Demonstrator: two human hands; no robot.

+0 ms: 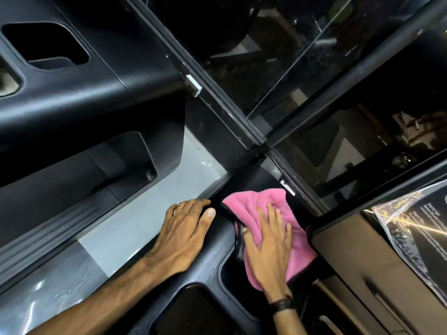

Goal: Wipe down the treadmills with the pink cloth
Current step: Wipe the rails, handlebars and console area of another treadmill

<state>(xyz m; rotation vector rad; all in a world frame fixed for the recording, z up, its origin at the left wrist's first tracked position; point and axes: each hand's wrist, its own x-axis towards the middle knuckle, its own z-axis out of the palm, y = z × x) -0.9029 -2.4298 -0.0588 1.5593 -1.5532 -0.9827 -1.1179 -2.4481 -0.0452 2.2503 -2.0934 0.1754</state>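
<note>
Both our hands lay flat: right hand [268,240] spread, pressing the crumpled pink cloth [256,206] into the black treadmill console [212,259]; left hand [186,228] bracing beside it.

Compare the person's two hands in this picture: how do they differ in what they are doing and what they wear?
The right hand presses flat on the pink cloth; the left hand lies bare on the black treadmill console, touching no cloth. The left hand wears a ring on one finger; the right hand shows none but has a dark band at the wrist. Both lie palm down with fingers spread on the same console.
</note>
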